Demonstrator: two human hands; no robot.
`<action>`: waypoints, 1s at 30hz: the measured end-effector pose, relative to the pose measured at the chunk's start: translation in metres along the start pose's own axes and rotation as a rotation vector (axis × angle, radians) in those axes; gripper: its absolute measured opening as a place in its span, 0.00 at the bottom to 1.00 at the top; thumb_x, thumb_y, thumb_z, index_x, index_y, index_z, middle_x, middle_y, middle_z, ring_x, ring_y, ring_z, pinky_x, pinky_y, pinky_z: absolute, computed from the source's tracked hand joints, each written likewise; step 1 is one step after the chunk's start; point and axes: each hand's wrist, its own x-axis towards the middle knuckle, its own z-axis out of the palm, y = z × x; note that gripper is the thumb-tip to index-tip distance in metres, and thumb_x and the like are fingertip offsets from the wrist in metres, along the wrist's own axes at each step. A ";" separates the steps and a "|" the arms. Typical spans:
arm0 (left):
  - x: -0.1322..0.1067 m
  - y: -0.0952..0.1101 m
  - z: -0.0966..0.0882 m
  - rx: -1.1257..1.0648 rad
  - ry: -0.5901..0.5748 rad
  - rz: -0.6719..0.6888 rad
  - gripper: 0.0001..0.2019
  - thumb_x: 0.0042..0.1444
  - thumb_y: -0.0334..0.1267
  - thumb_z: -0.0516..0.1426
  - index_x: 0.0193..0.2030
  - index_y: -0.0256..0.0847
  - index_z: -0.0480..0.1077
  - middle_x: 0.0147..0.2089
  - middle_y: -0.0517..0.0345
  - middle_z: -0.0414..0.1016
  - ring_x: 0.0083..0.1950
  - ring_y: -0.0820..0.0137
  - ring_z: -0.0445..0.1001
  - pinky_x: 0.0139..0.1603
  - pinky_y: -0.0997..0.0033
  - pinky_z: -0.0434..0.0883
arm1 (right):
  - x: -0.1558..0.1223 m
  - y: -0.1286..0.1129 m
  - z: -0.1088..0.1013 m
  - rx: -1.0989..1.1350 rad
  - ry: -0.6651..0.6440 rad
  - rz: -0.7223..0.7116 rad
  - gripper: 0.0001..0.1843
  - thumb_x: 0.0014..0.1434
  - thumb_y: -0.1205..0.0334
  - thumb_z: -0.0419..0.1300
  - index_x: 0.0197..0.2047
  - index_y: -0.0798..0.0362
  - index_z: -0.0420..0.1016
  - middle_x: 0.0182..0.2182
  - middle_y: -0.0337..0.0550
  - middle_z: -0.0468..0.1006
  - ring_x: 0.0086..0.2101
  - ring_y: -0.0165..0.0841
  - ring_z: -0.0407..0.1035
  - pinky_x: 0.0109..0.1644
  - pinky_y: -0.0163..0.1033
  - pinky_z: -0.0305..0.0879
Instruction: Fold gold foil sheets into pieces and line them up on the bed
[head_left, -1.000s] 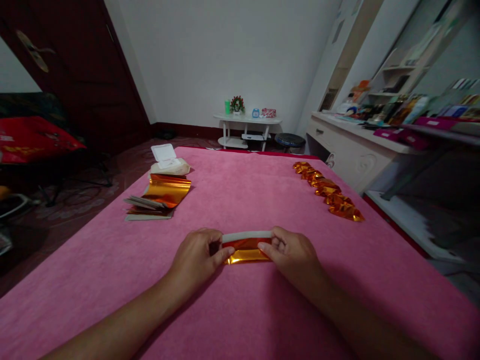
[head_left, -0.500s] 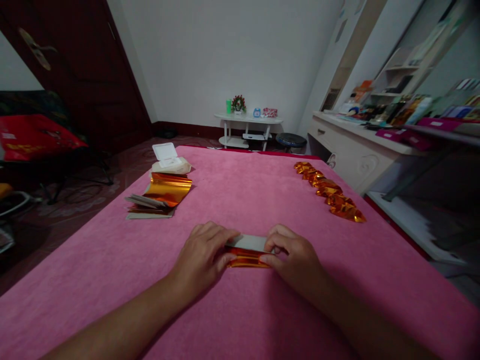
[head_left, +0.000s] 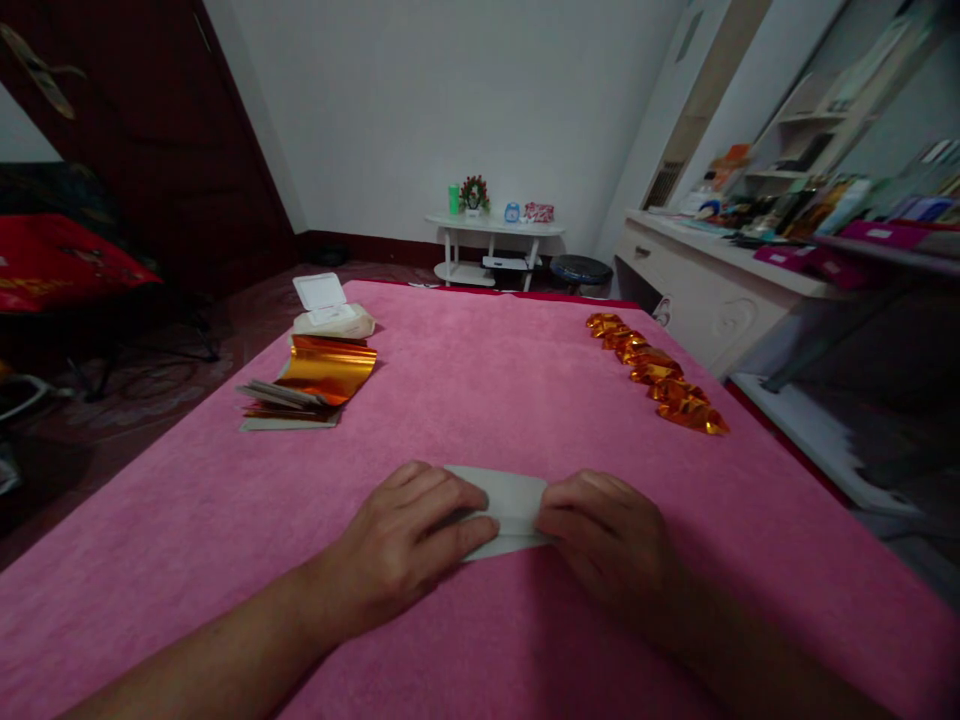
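Observation:
A sheet of foil paper (head_left: 511, 492) lies on the pink cloth with its pale grey side up and a crease running along it. My left hand (head_left: 416, 530) grips its left end, the thumb on top near the crease and the fingers bent at the back edge. At the right end my right hand (head_left: 604, 525) pinches the paper between bent fingers and thumb; its fingertips are partly hidden. To the left lies a stack of foil sheets (head_left: 330, 370), the top one curling with its orange-gold side up. A row of folded orange-gold foil pieces (head_left: 656, 372) stretches along the right side.
Behind the stack, an opened pack with a white flip lid (head_left: 321, 292) sits near the table's left edge. Beyond the pink-covered table (head_left: 465, 380) stand a low white table (head_left: 491, 228) and a dark round stool (head_left: 581, 270). A cluttered dresser (head_left: 697, 260) flanks the right.
The paper's orange-gold side no longer shows; its grey side now faces up, spread wider and flatter. Both hands have shifted, the right one closing more around its end. The view has tilted slightly.

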 end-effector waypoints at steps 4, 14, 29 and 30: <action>-0.001 -0.004 0.003 -0.023 0.073 -0.079 0.12 0.55 0.28 0.57 0.46 0.44 0.70 0.42 0.55 0.74 0.40 0.69 0.69 0.39 0.67 0.64 | 0.003 0.004 0.000 0.098 0.015 0.143 0.06 0.59 0.70 0.56 0.38 0.53 0.73 0.32 0.41 0.75 0.32 0.30 0.67 0.36 0.37 0.62; -0.008 -0.009 0.009 -0.047 0.069 -0.133 0.11 0.54 0.28 0.58 0.43 0.45 0.72 0.40 0.56 0.75 0.41 0.69 0.71 0.41 0.66 0.65 | 0.002 -0.001 0.002 0.200 -0.014 0.277 0.04 0.59 0.64 0.58 0.38 0.52 0.73 0.36 0.43 0.73 0.36 0.31 0.68 0.38 0.36 0.64; -0.004 0.000 -0.001 -0.199 -0.071 -0.176 0.21 0.50 0.52 0.61 0.47 0.41 0.71 0.41 0.54 0.76 0.39 0.66 0.72 0.41 0.64 0.69 | -0.003 0.008 0.016 0.138 -0.181 0.268 0.13 0.58 0.71 0.54 0.40 0.48 0.77 0.46 0.45 0.73 0.46 0.37 0.66 0.48 0.44 0.63; -0.004 -0.001 -0.002 -0.172 -0.027 -0.209 0.19 0.52 0.49 0.59 0.47 0.41 0.71 0.41 0.54 0.76 0.40 0.66 0.72 0.42 0.64 0.68 | -0.003 0.009 0.016 0.137 -0.182 0.272 0.13 0.58 0.71 0.55 0.40 0.48 0.77 0.46 0.45 0.73 0.46 0.36 0.66 0.48 0.44 0.63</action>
